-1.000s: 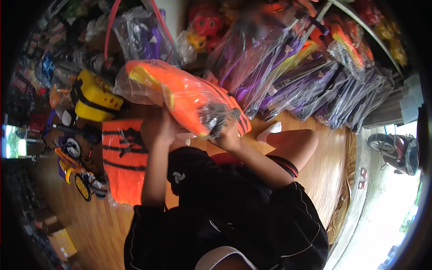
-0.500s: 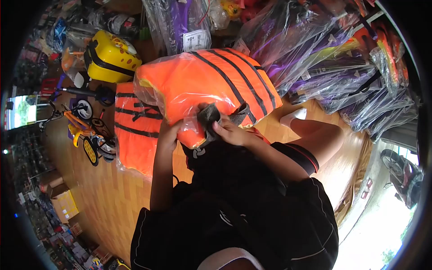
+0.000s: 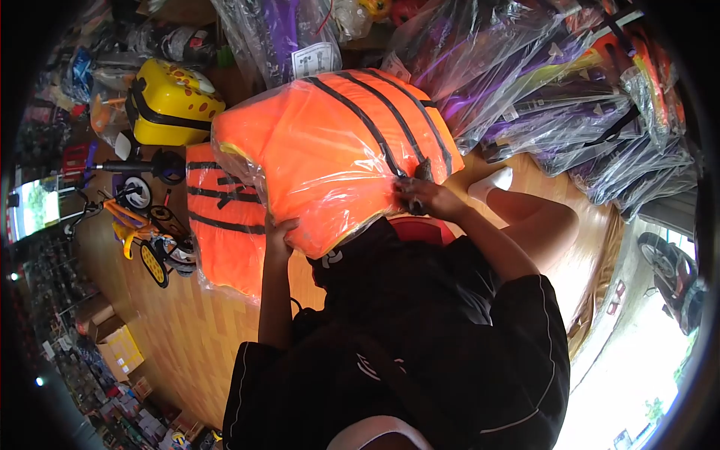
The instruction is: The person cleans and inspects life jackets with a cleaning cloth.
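Observation:
An orange life vest (image 3: 322,150) with dark stripes, in clear plastic, lies across my lap. My left hand (image 3: 281,231) grips its lower left corner, the fingers bent over the edge. At the vest's lower right, my right hand (image 3: 429,196) is closed around a dark cloth (image 3: 424,171) and touches the plastic. Part of the fingers is in shadow. A second orange vest (image 3: 229,251) in plastic lies on the floor at the left, partly under the first.
A yellow spotted case (image 3: 174,105) stands behind at the left, with a small orange bike (image 3: 127,217) nearer. Plastic-wrapped purple items (image 3: 555,112) are piled at the back right. A cardboard box (image 3: 120,351) sits at the lower left on the wooden floor (image 3: 169,330).
My right hand has moved right with the dark cloth, away from my left hand. The vest's lower part now lies flatter and more exposed. The whole view has shifted slightly.

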The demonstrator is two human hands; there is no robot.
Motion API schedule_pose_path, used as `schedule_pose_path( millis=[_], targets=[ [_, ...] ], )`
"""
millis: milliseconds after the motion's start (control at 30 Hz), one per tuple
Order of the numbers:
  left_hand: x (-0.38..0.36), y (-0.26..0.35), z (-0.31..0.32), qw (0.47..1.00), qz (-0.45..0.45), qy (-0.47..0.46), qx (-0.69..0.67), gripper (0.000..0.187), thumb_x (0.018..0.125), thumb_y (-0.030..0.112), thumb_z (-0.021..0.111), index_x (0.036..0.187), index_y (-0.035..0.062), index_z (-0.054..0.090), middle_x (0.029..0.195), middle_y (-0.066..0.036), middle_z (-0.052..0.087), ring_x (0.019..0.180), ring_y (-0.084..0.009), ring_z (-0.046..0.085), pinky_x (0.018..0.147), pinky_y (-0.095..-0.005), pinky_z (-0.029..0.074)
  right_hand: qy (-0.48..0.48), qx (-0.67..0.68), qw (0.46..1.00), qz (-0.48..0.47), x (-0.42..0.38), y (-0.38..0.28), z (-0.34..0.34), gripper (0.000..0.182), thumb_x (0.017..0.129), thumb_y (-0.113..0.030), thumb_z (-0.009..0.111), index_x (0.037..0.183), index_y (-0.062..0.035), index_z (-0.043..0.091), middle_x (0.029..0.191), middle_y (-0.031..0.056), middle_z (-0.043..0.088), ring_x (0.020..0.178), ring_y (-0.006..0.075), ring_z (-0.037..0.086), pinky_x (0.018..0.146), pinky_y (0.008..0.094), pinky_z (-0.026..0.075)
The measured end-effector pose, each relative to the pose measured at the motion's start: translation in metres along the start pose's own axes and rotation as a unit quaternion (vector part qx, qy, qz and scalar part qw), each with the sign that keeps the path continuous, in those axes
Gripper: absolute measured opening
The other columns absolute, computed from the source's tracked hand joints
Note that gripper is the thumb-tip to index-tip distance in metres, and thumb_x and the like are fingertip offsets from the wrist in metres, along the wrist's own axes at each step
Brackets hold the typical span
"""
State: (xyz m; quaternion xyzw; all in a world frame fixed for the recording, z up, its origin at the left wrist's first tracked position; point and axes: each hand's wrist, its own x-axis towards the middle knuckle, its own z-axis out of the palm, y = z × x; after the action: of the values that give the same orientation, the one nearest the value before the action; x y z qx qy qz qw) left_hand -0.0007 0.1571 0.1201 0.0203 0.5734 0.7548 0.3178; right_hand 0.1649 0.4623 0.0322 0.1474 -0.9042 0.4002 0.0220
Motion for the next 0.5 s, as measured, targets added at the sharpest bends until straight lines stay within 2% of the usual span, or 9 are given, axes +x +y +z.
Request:
schedule_pose_path(
  millis=[67,133,200,300,367,400,433,467,500],
  targets=[
    [0.000,-0.002,-0.008,0.999,-0.012,-0.007,-0.039,0.052,0.056,-0.001,0.051,0.108,0.0005,0.044,0.096,-0.009,0.055,0.089,-0.0193,0.054,0.076,-0.0287,0.044,0.061,0.034,0.993,0.096,-0.005,0.007,-0.014,0.030,0.079,-0.014,0.050,0.108,-0.0079,0.053,0.112,0.0107,0.052,0.096,0.0245,0.055,0.079,0.0314,0.044],
    [-0.001,-0.007,-0.012,1.000,-0.007,0.005,-0.023,0.052,0.056,-0.001,0.049,0.107,0.0004,0.044,0.095,-0.009,0.054,0.086,-0.0188,0.054,0.074,-0.0280,0.044,0.173,0.174,0.901,0.357,-0.001,0.013,-0.027,0.023,0.078,-0.013,0.051,0.098,-0.0030,0.056,0.090,0.0130,0.061,0.079,0.0231,0.060,0.067,0.0308,0.046],
    [-0.001,-0.008,-0.007,1.000,-0.001,0.013,-0.010,0.051,0.055,-0.001,0.046,0.106,0.0003,0.045,0.093,-0.008,0.054,0.084,-0.0183,0.055,0.073,-0.0273,0.045,0.312,0.055,0.812,0.490,0.016,0.011,-0.052,0.021,0.078,-0.016,0.053,0.090,0.0017,0.057,0.077,0.0140,0.061,0.072,0.0205,0.060,0.065,0.0296,0.045],
    [-0.009,-0.005,0.006,0.998,0.007,0.052,0.033,0.049,0.055,0.000,0.045,0.104,0.0000,0.045,0.089,-0.008,0.054,0.078,-0.0173,0.055,0.069,-0.0267,0.045,0.482,0.333,0.752,0.302,0.067,-0.018,-0.066,0.024,0.081,-0.022,0.054,0.086,0.0011,0.058,0.076,0.0063,0.060,0.067,0.0123,0.056,0.061,0.0255,0.043],
    [-0.008,-0.004,0.006,0.998,-0.035,0.055,0.021,0.049,0.055,0.001,0.045,0.104,0.0007,0.046,0.087,-0.007,0.053,0.075,-0.0167,0.055,0.065,-0.0262,0.046,0.431,0.471,0.733,0.232,0.107,-0.038,-0.052,0.031,0.081,-0.031,0.054,0.091,-0.0010,0.055,0.077,0.0024,0.058,0.068,0.0087,0.053,0.062,0.0232,0.042],
    [-0.007,-0.005,0.006,0.998,-0.034,0.057,0.023,0.049,0.055,0.001,0.045,0.104,0.0007,0.046,0.087,-0.007,0.053,0.075,-0.0167,0.055,0.065,-0.0262,0.046,0.363,0.501,0.762,0.191,0.126,-0.057,-0.046,0.035,0.082,-0.030,0.052,0.100,-0.0001,0.050,0.088,0.0083,0.057,0.078,0.0166,0.054,0.071,0.0285,0.042],
    [-0.007,-0.008,0.005,0.998,-0.011,0.063,0.029,0.050,0.056,0.001,0.045,0.105,0.0014,0.045,0.087,-0.008,0.053,0.075,-0.0168,0.055,0.065,-0.0261,0.046,0.307,0.292,0.892,0.158,0.143,-0.053,-0.030,0.040,0.082,-0.030,0.051,0.111,-0.0023,0.045,0.109,0.0163,0.049,0.103,0.0256,0.048,0.088,0.0374,0.035],
    [-0.007,-0.010,0.004,0.997,0.013,0.069,0.036,0.051,0.056,0.001,0.045,0.107,0.0020,0.045,0.088,-0.008,0.053,0.075,-0.0169,0.055,0.066,-0.0260,0.046,0.252,0.044,0.953,0.161,0.155,-0.057,-0.015,0.048,0.080,-0.033,0.051,0.120,-0.0079,0.041,0.129,0.0193,0.030,0.124,0.0296,0.024,0.099,0.0469,0.018],
    [-0.007,-0.013,0.002,0.993,0.009,0.107,0.038,0.054,0.058,0.001,0.044,0.112,0.0029,0.042,0.088,-0.009,0.054,0.076,-0.0181,0.055,0.066,-0.0270,0.047,0.236,-0.004,0.959,0.154,0.159,-0.048,0.002,0.055,0.079,-0.039,0.051,0.123,-0.0101,0.036,0.131,0.0178,0.027,0.125,0.0293,0.022,0.100,0.0488,0.016]
  ],
)
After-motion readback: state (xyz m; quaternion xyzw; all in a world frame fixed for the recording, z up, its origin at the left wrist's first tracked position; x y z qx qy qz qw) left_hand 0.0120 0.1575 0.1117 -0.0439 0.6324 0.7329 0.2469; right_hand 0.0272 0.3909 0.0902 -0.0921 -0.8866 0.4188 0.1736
